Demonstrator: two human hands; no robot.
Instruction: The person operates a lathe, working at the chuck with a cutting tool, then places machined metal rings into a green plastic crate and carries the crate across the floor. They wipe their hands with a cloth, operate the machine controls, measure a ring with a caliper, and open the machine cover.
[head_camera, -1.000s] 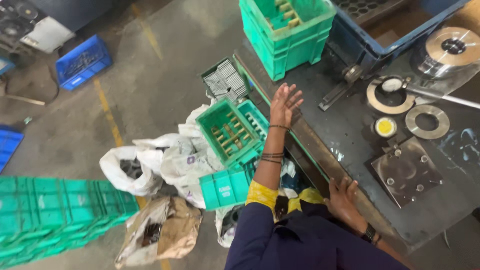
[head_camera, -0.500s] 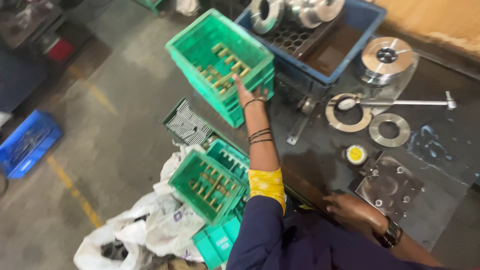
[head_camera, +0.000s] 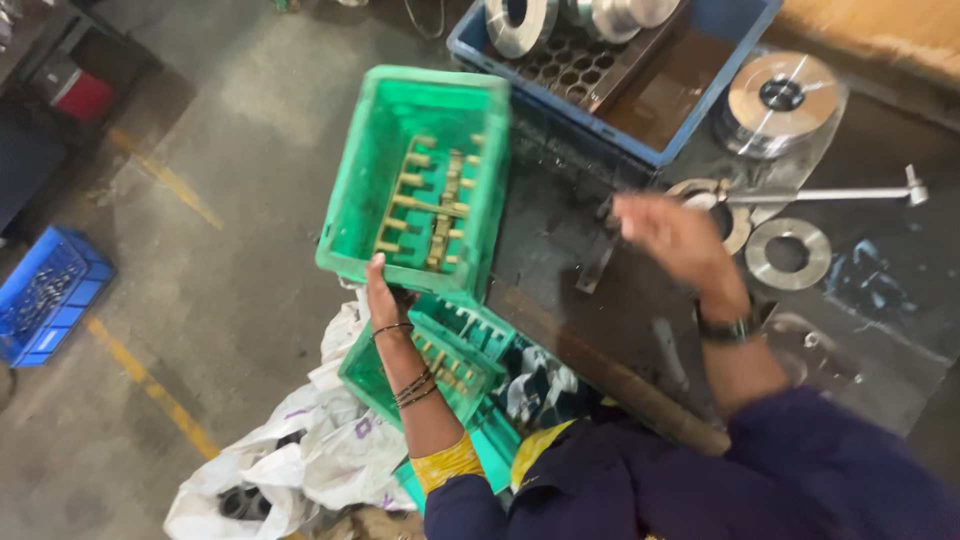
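My left hand (head_camera: 383, 295) grips the near rim of a green plastic crate (head_camera: 372, 170), which holds several brass fittings (head_camera: 432, 205) and hangs tilted at the left edge of the dark metal workbench (head_camera: 560, 240). My right hand (head_camera: 676, 238) is raised above the bench, blurred, fingers spread and holding nothing. It is to the right of the crate and apart from it.
A second green crate (head_camera: 455, 365) of brass parts sits below on the floor among white plastic bags (head_camera: 320, 450). On the bench lie a blue tray (head_camera: 690, 100) with steel discs, flat steel rings (head_camera: 788, 252) and a long bar (head_camera: 830, 194). A blue crate (head_camera: 45, 295) stands far left.
My left hand has pulled the green crate nearer and lower along the bench edge. My right hand has risen from the bench front into the air above it.
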